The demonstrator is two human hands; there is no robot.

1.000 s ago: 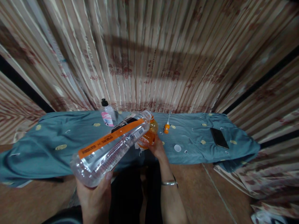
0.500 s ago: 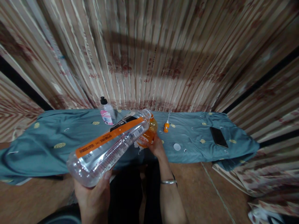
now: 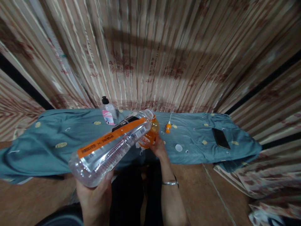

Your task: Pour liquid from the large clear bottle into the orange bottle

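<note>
A large clear plastic bottle (image 3: 110,147) with an orange and black label is tilted, its mouth up and to the right. My left hand (image 3: 96,191) is closed around its base end. Its neck lies over the mouth of a smaller orange bottle (image 3: 148,138), so I cannot see whether the two touch. My right hand (image 3: 158,146) grips that orange bottle from the right side, on the cloth. An orange pump top (image 3: 167,127) with a clear tube lies just beyond, to the right. A white round cap (image 3: 178,147) rests nearer the front edge.
A clear bottle with a black cap and pink label (image 3: 108,113) stands at the back left. On the right lies a black phone (image 3: 220,138). The teal cloth (image 3: 77,125) covers a narrow table, with a pleated curtain (image 3: 145,56) behind it.
Almost nothing differs. Both hands keep their holds and the large bottle stays tilted against the orange one; the whole view has shifted very slightly.
</note>
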